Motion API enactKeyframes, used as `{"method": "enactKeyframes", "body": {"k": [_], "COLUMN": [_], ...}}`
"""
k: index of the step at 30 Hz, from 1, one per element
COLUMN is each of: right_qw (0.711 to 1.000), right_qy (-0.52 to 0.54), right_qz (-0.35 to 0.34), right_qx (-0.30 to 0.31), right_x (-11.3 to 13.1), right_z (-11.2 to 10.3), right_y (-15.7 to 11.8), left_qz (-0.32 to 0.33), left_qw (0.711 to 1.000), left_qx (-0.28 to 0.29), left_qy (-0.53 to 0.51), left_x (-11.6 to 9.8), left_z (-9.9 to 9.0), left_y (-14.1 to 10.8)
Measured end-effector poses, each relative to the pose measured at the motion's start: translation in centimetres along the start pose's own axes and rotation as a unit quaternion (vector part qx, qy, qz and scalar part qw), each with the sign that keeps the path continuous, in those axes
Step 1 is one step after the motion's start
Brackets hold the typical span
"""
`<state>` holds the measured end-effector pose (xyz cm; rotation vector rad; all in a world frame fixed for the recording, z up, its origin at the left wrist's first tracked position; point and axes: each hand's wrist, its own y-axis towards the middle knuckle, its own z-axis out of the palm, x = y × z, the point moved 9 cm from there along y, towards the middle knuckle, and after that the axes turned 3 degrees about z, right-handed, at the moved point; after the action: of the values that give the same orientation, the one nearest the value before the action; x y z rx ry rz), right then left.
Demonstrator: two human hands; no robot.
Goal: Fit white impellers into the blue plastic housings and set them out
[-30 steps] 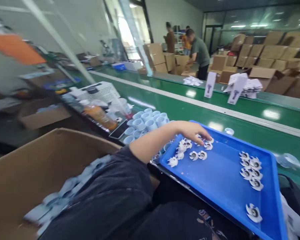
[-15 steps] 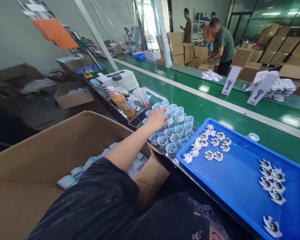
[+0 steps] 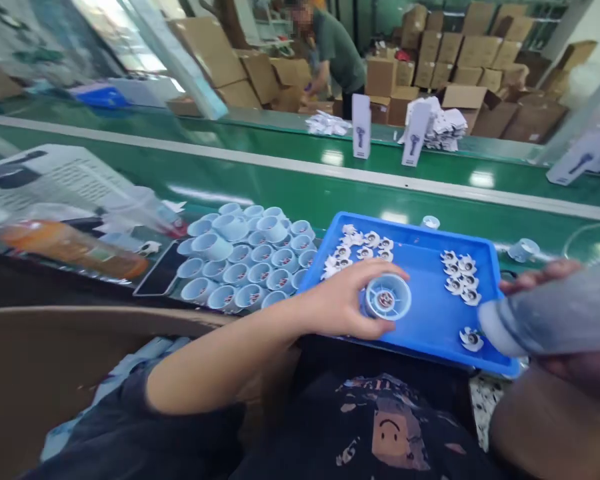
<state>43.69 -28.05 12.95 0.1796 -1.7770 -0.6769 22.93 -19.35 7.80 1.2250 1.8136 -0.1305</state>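
Note:
A light blue cup (image 3: 388,297) with a dark-and-red centre is held in my left hand (image 3: 347,300), its open side facing the camera, above the near edge of the blue tray (image 3: 420,267). At the right, my right hand (image 3: 563,273) is wrapped round a large greyish cylinder with a white tip (image 3: 555,317), blurred by motion. White finned rotors (image 3: 467,265) lie in the tray in groups at its left and right. Left of the tray stand several light blue cups (image 3: 260,273), some stacked on others.
An orange bottle (image 3: 75,247), a dark flat device (image 3: 157,277) and papers lie at the left. A cardboard box (image 3: 20,373) is at the lower left. Beyond the green belt (image 3: 290,180) are upright printed cards (image 3: 361,127), cartons (image 3: 380,77) and a person (image 3: 337,50).
My left hand has moved right from the cups and now holds one over the tray. My right hand has come into view with the cylinder. The camera has turned right.

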Motion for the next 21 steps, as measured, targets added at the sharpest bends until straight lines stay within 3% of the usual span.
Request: {"method": "enactKeyframes", "body": {"k": [1, 3, 7, 11, 15, 21], "right_qw": [0.995, 0.983, 0.987, 0.977, 0.964, 0.960], "right_qy": [0.089, 0.168, 0.143, 0.149, 0.243, 0.266], "right_qz": [0.027, 0.067, 0.079, 0.151, 0.102, 0.083], "right_qx": [-0.019, -0.015, -0.004, -0.018, -0.018, -0.029], "right_x": [0.1, 0.3, 0.8, -0.5, 0.7, 0.8], "right_z": [0.4, 1.8, 3.3, 3.2, 2.9, 2.2], "right_y": [0.5, 1.5, 2.0, 0.8, 0.6, 0.5], "left_qz": [0.021, 0.060, 0.069, 0.058, 0.053, 0.056], "left_qw": [0.999, 0.993, 0.993, 0.997, 0.996, 0.994], "left_qx": [0.044, 0.091, 0.067, 0.048, 0.037, 0.029], "left_qy": [0.017, 0.049, 0.062, -0.004, -0.068, -0.094], "left_x": [-0.8, -2.1, -2.9, -3.4, -4.1, -4.2], "left_z": [2.0, 4.9, 7.8, 9.3, 9.9, 10.2], "left_y": [0.8, 1.9, 2.8, 3.1, 3.4, 3.7]}}
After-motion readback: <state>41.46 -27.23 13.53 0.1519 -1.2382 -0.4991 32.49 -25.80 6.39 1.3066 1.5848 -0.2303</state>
